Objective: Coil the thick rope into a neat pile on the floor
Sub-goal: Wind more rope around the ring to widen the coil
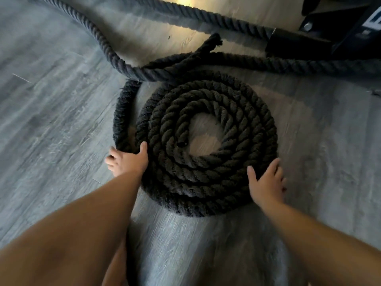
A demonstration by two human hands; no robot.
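Left hand [127, 159] wrapped around outermost turn of thick rope [208, 145], thumb on top, fingers curled under outer side: likely feeding this loose turn in against coil. Right hand [267, 182] spread flat, palm down on coil's near-right rim, probably bracing so spiral holds shape. Coil flat on floor [51, 124] between both hands, tight spiral, small bare centre. Beyond left hand, outer turn gapes. Farther off, frayed end [215, 39] and uncoiled lengths trail. Dark, heavily twisted, fuzzy.

The left hand [128, 159] grips the loose outer loop beside the coiled rope [206, 145]; the right hand [266, 182] rests flat against the coil's near-right edge.
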